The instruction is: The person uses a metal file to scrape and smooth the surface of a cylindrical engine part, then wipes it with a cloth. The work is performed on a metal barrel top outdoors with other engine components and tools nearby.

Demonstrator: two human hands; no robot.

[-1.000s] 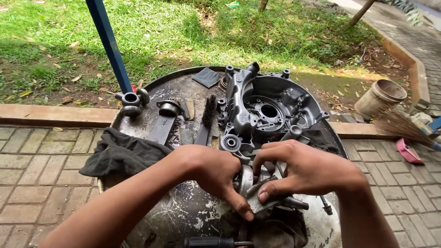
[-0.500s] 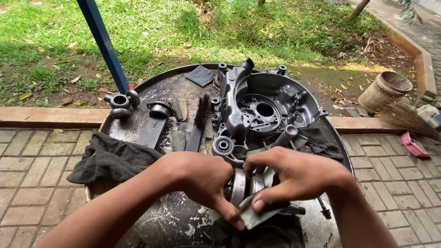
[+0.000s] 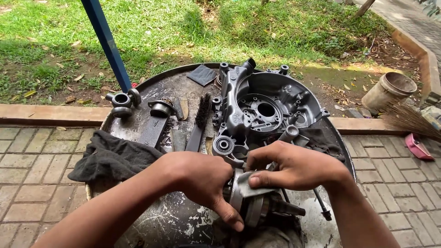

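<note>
Hands at lower centre of frame: left hand (image 3: 200,181) closed around a round metal part (image 3: 245,204); right hand (image 3: 298,165) pinching a grey scrap of sandpaper (image 3: 250,183) against that part. Round metal bench (image 3: 179,87) beneath. Engine casing (image 3: 268,108) at centre, wire brush (image 3: 200,121) left of it, black rag (image 3: 112,156) at left edge, blue pole (image 3: 105,41) upper left.

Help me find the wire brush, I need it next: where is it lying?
The wire brush lies on the round metal tray, left of the grey engine casing and right of the connecting rod, beyond the left hand.
</note>
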